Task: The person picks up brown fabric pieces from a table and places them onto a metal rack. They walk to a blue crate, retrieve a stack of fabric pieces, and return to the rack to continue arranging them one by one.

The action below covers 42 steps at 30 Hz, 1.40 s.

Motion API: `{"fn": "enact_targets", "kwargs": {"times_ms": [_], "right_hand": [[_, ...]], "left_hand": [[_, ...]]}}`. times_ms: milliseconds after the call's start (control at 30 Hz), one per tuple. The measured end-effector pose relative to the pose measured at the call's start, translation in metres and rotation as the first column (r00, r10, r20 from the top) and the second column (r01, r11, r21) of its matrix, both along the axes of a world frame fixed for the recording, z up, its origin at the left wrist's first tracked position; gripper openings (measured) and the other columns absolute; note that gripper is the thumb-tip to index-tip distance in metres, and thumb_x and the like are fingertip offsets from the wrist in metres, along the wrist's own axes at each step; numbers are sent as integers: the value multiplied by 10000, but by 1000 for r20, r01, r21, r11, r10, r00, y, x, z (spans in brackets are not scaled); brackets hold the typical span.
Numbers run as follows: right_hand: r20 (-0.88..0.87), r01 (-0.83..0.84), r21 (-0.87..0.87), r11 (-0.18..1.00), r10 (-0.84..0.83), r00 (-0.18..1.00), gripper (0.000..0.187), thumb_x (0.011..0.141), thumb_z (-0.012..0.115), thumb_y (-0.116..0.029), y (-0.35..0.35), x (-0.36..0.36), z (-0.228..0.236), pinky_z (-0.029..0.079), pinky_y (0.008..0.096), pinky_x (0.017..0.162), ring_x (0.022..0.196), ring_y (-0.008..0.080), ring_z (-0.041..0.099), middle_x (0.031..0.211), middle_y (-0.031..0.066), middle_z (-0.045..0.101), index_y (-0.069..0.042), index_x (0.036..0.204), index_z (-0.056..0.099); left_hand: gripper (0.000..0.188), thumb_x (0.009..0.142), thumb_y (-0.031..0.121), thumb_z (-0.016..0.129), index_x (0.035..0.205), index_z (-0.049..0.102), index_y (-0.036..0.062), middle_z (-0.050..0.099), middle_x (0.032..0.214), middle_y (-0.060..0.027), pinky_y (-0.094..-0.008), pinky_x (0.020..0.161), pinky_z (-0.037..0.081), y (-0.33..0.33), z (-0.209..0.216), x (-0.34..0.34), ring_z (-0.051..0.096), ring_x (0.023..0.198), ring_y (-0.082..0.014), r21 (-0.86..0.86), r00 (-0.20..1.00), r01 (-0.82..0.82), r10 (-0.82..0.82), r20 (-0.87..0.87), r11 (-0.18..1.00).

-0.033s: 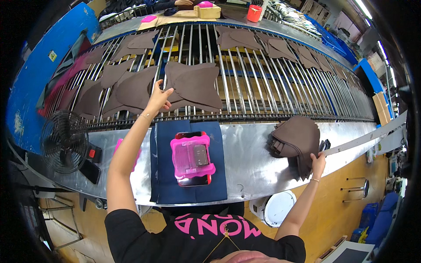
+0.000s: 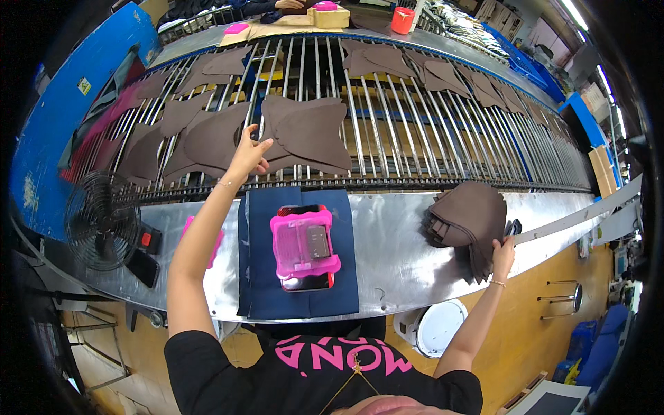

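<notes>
My left hand [image 2: 250, 153] reaches over the near side of a conveyor of metal bars. Its fingers are apart, at the left edge of a brown cut piece [image 2: 311, 131] that overlaps others there. At the right of the metal table, my right hand [image 2: 504, 257] grips the hanging lower edge of a stack of brown cut pieces [image 2: 474, 214]. Its fingertips are partly hidden there. A small black item [image 2: 512, 227] lies just beyond those fingers; its kind is unclear.
More brown pieces [image 2: 204, 138] lie along the conveyor bars [image 2: 387, 131]. A pink frame-shaped holder [image 2: 287, 252] sits on a phone over dark blue cloth [image 2: 342, 297]. A fan [image 2: 102, 220] stands left on the metal table [image 2: 394, 277]. Across the conveyor, another person's hand [image 2: 289, 4] shows.
</notes>
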State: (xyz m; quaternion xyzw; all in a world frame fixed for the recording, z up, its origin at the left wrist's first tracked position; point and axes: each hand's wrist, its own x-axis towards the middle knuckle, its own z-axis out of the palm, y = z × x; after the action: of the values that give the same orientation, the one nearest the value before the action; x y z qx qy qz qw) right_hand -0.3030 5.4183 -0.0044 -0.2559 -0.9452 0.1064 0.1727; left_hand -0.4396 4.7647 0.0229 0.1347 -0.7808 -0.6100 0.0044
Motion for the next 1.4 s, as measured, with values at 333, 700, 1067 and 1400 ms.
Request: {"fn": "enact_targets", "kwargs": {"times_ms": [333, 700, 1067, 1400], "right_hand": [[-477, -568, -71, 820, 473, 741, 190, 963, 535, -132, -170, 3, 154, 484, 316, 675, 774, 231, 628, 873, 159, 644, -51, 1126, 478], [-615, -902, -426, 67, 710, 344, 325, 841, 686, -48, -319, -15, 122, 504, 280, 655, 785, 131, 613, 868, 93, 626, 9, 1103, 503], [-461, -898, -440, -6, 860, 220, 323, 856, 610, -14, -374, -17, 89, 510, 335, 646, 742, 313, 676, 832, 203, 669, -39, 1173, 554], [-357, -887, -342, 309, 831, 427, 83, 833, 641, -1, -280, 1, 53, 489, 366, 613, 730, 355, 649, 832, 190, 670, 13, 914, 632]], "left_hand": [[675, 842, 249, 712, 1399, 388, 47, 442, 1303, -177, -387, 1002, 443, 60, 79, 87, 495, 1215, -279, -268, 877, 287, -365, -312, 920], [193, 942, 142, 577, 1032, 598, -28, 615, 751, -35, -215, 513, 498, 5, 151, 180, 634, 619, -104, -88, 936, 144, -164, -313, 986], [79, 871, 35, 636, 880, 599, -34, 530, 652, -23, -207, 486, 400, -37, 123, 255, 516, 532, -58, -358, 931, -185, 46, -363, 915], [118, 820, 94, 654, 885, 634, -3, 579, 788, -135, -367, 576, 468, 26, 94, 207, 603, 653, -314, -619, 923, 168, -343, -175, 767]]}}
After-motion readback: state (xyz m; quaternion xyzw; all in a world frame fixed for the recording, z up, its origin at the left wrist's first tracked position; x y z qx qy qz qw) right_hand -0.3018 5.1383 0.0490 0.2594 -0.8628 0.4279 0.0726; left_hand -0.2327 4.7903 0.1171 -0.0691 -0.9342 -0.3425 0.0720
